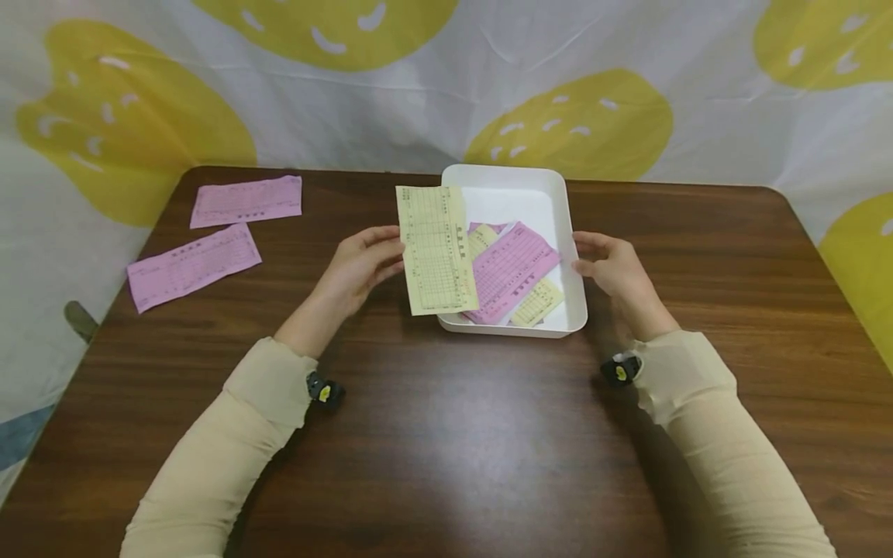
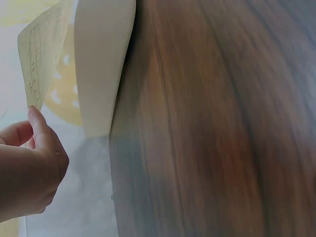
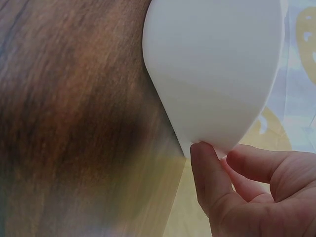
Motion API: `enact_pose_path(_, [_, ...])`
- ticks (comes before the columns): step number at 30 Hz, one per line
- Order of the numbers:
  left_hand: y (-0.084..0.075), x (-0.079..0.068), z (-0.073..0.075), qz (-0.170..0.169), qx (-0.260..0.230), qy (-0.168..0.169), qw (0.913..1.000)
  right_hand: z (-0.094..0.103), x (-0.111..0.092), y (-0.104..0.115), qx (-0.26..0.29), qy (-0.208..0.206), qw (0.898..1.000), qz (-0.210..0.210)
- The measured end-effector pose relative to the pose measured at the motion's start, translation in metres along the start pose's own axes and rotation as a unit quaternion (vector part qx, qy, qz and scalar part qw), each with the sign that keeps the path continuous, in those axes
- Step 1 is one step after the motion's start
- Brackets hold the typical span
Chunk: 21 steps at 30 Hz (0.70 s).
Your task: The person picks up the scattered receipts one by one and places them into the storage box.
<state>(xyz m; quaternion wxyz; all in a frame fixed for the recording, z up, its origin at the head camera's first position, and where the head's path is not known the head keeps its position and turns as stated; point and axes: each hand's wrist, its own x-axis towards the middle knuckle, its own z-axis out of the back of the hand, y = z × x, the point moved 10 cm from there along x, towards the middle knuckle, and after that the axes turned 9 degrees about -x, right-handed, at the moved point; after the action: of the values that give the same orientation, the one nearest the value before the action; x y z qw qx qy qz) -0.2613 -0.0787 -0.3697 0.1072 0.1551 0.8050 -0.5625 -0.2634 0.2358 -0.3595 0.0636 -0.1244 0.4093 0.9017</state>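
In the head view my left hand (image 1: 363,263) pinches a yellow printed slip (image 1: 436,252) by its left edge. The slip is raised over the left side of a white tray (image 1: 575,310) and covers part of it. In the left wrist view, that same slip (image 2: 42,54) stands up from the thumb and fingertips. Against the tray's right outer wall (image 3: 217,64) rest the fingertips of my right hand (image 1: 614,275), with none hooked over the rim. Inside the tray, a pink slip (image 1: 512,271) overlaps yellow slips (image 1: 539,302) and other partly hidden papers.
Two pink slips lie apart from the tray at the table's left: one farther back (image 1: 247,201), one nearer (image 1: 195,267). The brown wooden table (image 1: 446,465) ends at a white curtain (image 1: 391,116) with yellow lemon shapes.
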Motion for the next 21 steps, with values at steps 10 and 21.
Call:
enact_pose_path(10, [0.010, 0.003, -0.033, -0.001, 0.027, 0.009, 0.9996, 0.000, 0.001, -0.001, 0.006, -0.002, 1.000, 0.001])
enact_pose_path(21, [0.011, 0.010, -0.057, -0.016, 0.071, 0.007, 0.9973, -0.001, 0.001, -0.001, 0.007, 0.002, 1.000, 0.004])
